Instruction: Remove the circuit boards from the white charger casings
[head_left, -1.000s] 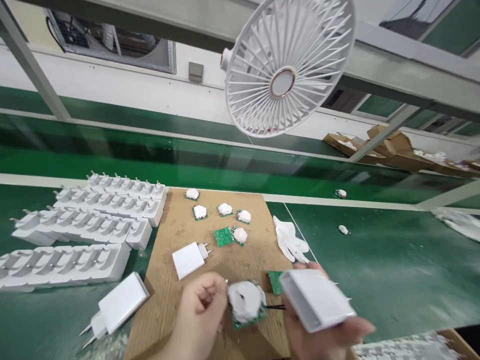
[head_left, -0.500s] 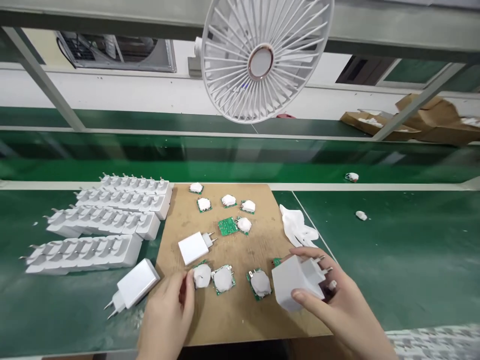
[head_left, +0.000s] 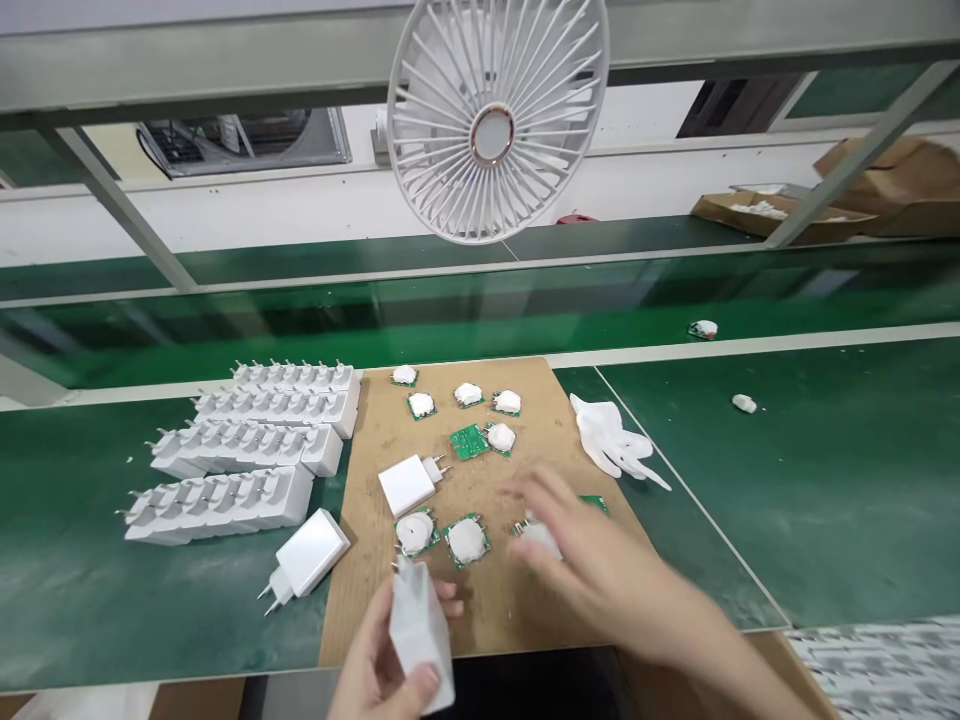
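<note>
My left hand (head_left: 375, 660) is closed around a white two-pin charger housing (head_left: 421, 635), its pins pointing up and away, over the cardboard's near edge. My right hand (head_left: 592, 550), slightly blurred, has its fingers apart over a green circuit board with a lump of white putty (head_left: 540, 537), partly hidden beneath them. I cannot tell whether the fingertips touch it. Left of it lie two more putty-topped boards, a nearer-centre one (head_left: 466, 540) and another (head_left: 415, 532). A white charger (head_left: 409, 484) rests behind them. Another board's corner (head_left: 595, 503) shows behind my right hand.
Rows of white plug housings (head_left: 225, 500) stand at the left, with a white charger (head_left: 309, 552) beside them. More putty-topped boards (head_left: 468, 394) sit farther back on the cardboard (head_left: 375, 440). A white glove-like piece (head_left: 611, 437) lies right. A fan (head_left: 495, 130) hangs above.
The charger housing has passed from my right hand to my left. My right hand has moved left over a board, while my left hand has left the leftmost near board. The view has shifted.
</note>
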